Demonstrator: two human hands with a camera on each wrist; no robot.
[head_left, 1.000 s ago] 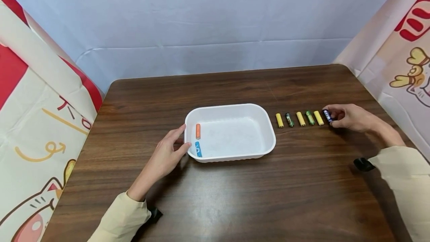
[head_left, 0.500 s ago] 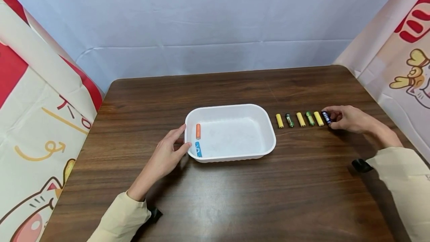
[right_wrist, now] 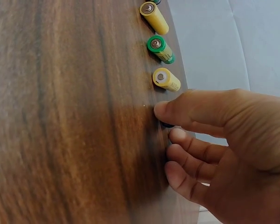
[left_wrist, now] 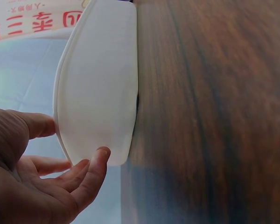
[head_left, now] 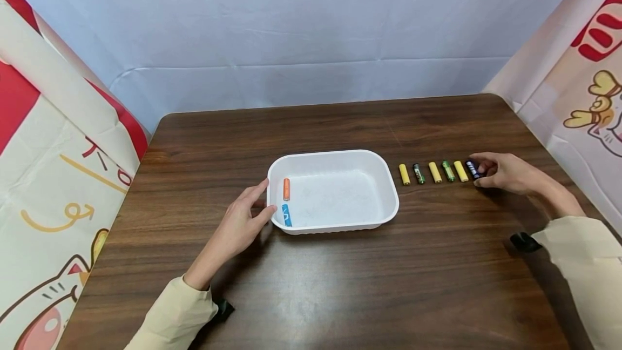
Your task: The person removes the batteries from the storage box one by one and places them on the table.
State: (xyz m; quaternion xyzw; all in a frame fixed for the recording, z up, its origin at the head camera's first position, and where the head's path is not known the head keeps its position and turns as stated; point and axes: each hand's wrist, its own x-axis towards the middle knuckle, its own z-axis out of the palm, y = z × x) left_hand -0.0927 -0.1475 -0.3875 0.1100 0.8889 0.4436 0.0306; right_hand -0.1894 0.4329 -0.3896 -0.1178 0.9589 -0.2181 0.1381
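In the head view my left hand (head_left: 240, 220) holds the left end of a white plastic tray (head_left: 335, 229). The left wrist view shows thumb and fingers at the tray's rim and outer wall (left_wrist: 98, 84). Inside the tray lie an orange battery (head_left: 286, 189) and a blue battery (head_left: 286, 215). At the right, my right hand (head_left: 510, 172) pinches a dark blue battery (head_left: 472, 169) by its ends, thumb on the near one. That battery is at the right end of a row, beside a yellow battery (head_left: 461, 171); in the right wrist view the thumb mostly hides it.
Leftward along the row are a green battery (head_left: 448, 170), another yellow battery (head_left: 434, 172), a dark green battery (head_left: 419, 173) and a further yellow battery (head_left: 404, 174) near the tray. The brown wooden table (head_left: 364, 290) ends at a pale cloth backdrop (head_left: 301, 31).
The dark blue battery has shifted slightly left, closer to the yellow one. My right hand moved left with it, then slightly back right. The left hand and tray stay put.
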